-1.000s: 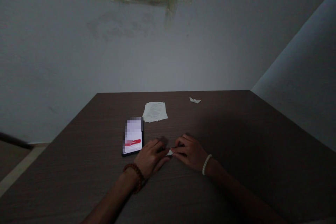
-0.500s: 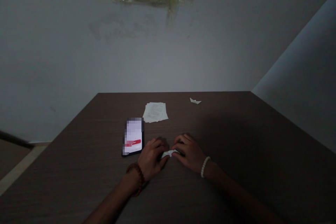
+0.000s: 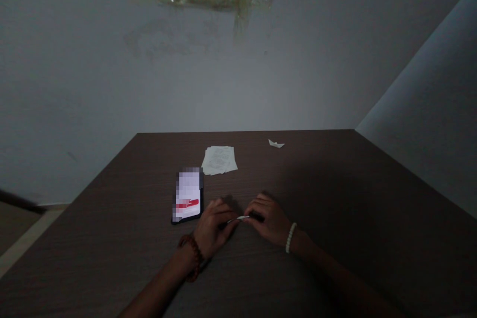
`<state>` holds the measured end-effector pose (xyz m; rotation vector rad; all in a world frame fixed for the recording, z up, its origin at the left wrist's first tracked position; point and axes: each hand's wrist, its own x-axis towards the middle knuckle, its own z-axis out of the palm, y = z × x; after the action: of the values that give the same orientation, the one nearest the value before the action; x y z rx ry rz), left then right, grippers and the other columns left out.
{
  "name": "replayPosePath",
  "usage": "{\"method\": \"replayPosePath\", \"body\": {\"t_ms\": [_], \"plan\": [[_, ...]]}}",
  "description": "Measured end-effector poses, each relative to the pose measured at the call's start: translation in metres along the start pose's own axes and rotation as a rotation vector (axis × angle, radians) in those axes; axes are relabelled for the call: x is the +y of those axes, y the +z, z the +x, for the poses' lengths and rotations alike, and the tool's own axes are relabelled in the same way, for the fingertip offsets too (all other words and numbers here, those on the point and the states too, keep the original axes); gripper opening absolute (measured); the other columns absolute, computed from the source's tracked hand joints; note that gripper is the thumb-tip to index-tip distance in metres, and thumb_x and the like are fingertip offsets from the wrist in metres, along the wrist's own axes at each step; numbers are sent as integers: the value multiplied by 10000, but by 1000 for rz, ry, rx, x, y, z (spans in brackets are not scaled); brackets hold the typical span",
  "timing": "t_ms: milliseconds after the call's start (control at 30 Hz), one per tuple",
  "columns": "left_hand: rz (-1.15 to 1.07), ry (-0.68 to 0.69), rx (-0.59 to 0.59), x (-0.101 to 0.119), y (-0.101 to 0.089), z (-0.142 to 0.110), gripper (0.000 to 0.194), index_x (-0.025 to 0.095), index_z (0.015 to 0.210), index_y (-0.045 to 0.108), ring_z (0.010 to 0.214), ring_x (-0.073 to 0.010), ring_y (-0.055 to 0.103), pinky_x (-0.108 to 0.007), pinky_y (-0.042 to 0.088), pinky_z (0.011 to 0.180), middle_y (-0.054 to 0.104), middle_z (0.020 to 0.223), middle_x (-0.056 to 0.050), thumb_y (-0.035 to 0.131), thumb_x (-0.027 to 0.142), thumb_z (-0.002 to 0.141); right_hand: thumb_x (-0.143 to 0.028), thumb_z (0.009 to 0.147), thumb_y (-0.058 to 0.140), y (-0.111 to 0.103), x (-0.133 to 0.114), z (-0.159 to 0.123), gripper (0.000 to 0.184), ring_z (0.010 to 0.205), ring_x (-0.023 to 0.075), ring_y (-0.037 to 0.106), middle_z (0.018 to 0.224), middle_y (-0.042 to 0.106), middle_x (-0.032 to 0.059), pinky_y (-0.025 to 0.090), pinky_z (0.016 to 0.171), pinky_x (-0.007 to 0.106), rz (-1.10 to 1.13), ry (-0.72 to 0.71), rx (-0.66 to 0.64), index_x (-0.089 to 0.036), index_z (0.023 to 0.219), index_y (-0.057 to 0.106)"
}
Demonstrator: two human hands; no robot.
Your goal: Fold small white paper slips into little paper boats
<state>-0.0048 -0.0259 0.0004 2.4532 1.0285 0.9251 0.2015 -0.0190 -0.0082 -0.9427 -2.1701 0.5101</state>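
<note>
Between my two hands is a small piece of folded white paper (image 3: 243, 218), seen nearly edge-on and mostly covered by fingers. My left hand (image 3: 215, 226) pinches its left end between thumb and fingers; a brown bead bracelet circles that wrist. At the other end, the thumb and fingertips of my right hand (image 3: 269, 219) are closed on the paper, and a pale bead bracelet is on this wrist. Both hands stay low over the dark brown table (image 3: 238, 278).
A phone (image 3: 189, 196) with a lit screen lies just left of my left hand. Behind it is a stack of printed paper sheets (image 3: 219, 160). Farther back on the right sits a small folded paper boat (image 3: 276, 144). A grey wall (image 3: 238, 84) rises behind the table.
The folded paper has turned from showing a wider white face to a thin edge. My fingers have closed in on it. The other things keep their places.
</note>
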Motion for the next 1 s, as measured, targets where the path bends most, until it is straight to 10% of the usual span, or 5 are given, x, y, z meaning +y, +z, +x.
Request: {"method": "replayPosePath", "body": {"t_ms": [1000], "plan": [[-127, -24, -22, 9, -2, 4, 145, 188, 847, 668, 774, -175, 541, -328, 428, 741, 664, 784, -34, 532, 228, 878, -319, 814, 687, 7, 7, -1, 133, 635, 141, 572, 693, 709, 14, 441, 641, 283, 92, -25, 126, -208, 745, 710]]}}
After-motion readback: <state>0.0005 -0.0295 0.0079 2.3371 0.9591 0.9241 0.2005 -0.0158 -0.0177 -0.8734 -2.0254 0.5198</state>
